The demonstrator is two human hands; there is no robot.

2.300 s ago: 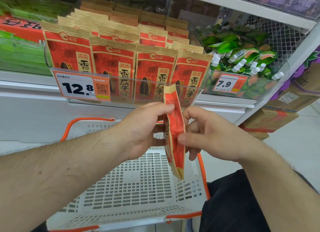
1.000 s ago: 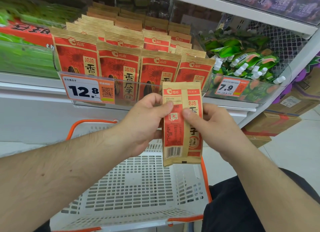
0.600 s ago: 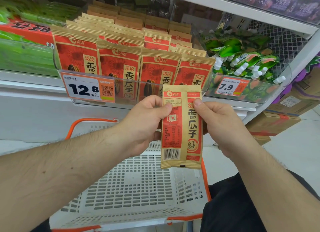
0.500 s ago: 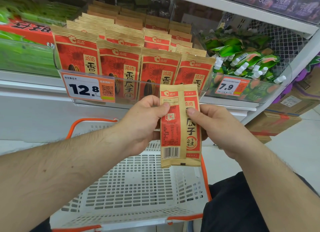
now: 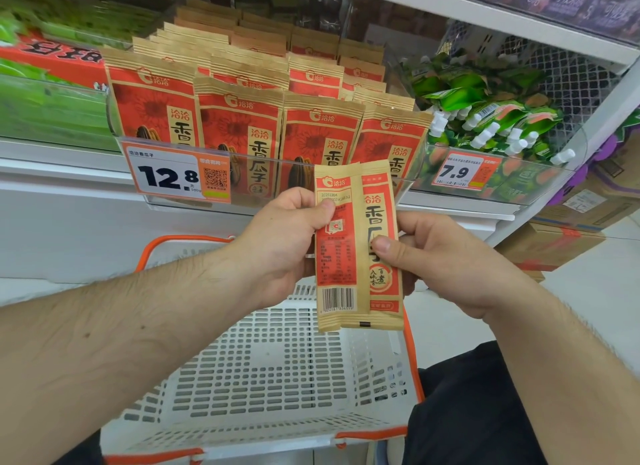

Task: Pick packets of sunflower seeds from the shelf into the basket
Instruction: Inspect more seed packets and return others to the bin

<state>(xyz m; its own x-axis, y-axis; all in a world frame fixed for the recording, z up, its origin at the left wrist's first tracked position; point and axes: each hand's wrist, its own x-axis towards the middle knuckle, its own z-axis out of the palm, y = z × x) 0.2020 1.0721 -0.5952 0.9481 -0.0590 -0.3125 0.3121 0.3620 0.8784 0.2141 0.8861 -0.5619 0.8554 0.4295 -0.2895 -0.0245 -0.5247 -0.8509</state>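
Your left hand (image 5: 280,246) and right hand (image 5: 446,260) both pinching one upright sunflower seed packet (image 5: 358,246), held above the white basket (image 5: 277,371), near the shelf's far packets (image 5: 239,128).

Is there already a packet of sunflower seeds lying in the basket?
No: the white basket shows only its bare slotted floor, and the one packet off the shelf is held above it by the left hand and right hand.
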